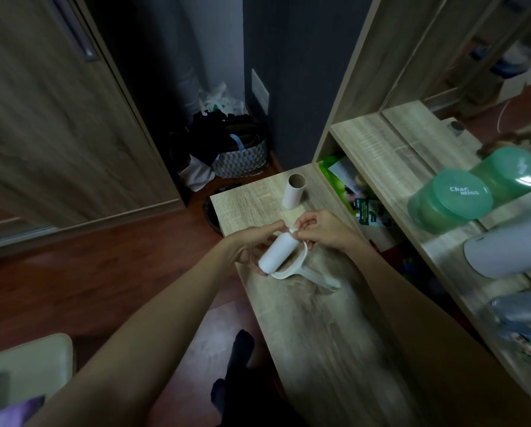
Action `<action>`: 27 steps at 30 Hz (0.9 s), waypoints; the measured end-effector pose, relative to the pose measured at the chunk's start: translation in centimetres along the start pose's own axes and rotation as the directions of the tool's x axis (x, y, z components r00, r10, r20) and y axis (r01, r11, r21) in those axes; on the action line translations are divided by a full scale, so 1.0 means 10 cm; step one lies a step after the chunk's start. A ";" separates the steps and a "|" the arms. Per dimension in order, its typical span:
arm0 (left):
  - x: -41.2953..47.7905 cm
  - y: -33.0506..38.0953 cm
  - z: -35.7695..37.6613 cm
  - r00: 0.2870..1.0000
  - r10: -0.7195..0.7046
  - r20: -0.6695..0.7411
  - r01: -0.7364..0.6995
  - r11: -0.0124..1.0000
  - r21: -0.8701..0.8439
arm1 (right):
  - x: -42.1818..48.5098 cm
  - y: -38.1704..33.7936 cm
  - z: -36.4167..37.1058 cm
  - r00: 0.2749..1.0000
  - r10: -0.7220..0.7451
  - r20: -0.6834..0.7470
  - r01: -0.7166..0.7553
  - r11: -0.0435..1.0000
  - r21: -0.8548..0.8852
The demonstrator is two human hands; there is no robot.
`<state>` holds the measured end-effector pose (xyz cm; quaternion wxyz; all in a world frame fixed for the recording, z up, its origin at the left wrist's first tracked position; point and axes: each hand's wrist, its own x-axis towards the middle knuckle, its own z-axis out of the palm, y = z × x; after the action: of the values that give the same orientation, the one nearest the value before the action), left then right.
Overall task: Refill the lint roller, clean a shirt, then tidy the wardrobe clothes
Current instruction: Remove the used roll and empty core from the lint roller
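left hand (252, 245): grips roll (278, 252) from the left; fingers curled under its near end, forefinger stretched along the top toward the far end
right hand (322, 229): thumb and forefinger pressed together on a small white edge at roll's far end; sheet edge or frame, cannot tell; other fingers curled beside the frame arm
roll: white, seated on roller (316, 277); tilted, far end higher; held just above desk (304, 318), between both hands
roller: white; handle points toward the camera and right, tip low over desk; touching or not, cannot tell
core (295, 192): bare cardboard tube, upright on desk's far end, beyond the hands, apart from them
shelf (381, 155): right of desk; green tub (452, 198) with lid near the front, white cylinder (504, 251) just below it in the view
basket (242, 158): patterned, on the floor beyond desk, dark cloth piled in it
door (57, 134): wood, left side
chair (27, 362): pale seat, bottom left corner
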<state>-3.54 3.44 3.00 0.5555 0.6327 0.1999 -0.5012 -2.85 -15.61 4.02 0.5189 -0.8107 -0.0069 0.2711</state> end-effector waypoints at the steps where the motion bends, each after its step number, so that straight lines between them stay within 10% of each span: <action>1: -0.01 0.01 0.01 1.000 0.008 -0.005 -0.008 1.000 0.007 | 0.00 0.00 0.00 1.000 0.000 -0.001 0.000 1.000 0.007; 27: 0.02 0.02 -0.02 0.999 -0.037 0.010 0.037 0.994 -0.100 | -0.13 0.03 0.00 0.997 0.010 -0.081 0.000 0.992 0.123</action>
<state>-3.22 3.51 2.92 0.5781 0.5980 0.2343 -0.5033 -4.07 -16.12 4.28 0.5670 -0.7877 0.0329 0.2388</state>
